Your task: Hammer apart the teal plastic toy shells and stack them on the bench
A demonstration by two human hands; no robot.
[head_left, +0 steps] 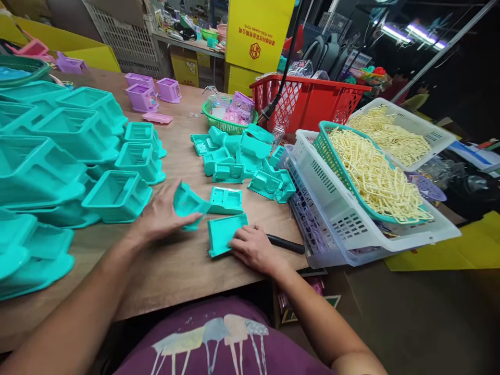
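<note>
My left hand (164,212) grips a teal plastic shell piece (188,204) between thumb and fingers, tilted just above the wooden table. On the table, my right hand (253,246) is closed over the right edge of a flat teal plastic panel (225,232). Beside that hand lies a black rod-like handle (287,243), partly hidden behind the fingers. Just beyond the panel rests a small teal tray-like part (226,201). Farther back is a loose heap of teal parts (250,153). Left of my left hand stand several teal box-shaped assemblies (119,194) in rows.
Stacked baskets (332,192) at the right edge hold a teal basket of pale yellow pieces (375,174). Behind them is a red crate (312,101). A green basket (224,125) with purple and pink parts and several purple boxes (142,96) stand at the back.
</note>
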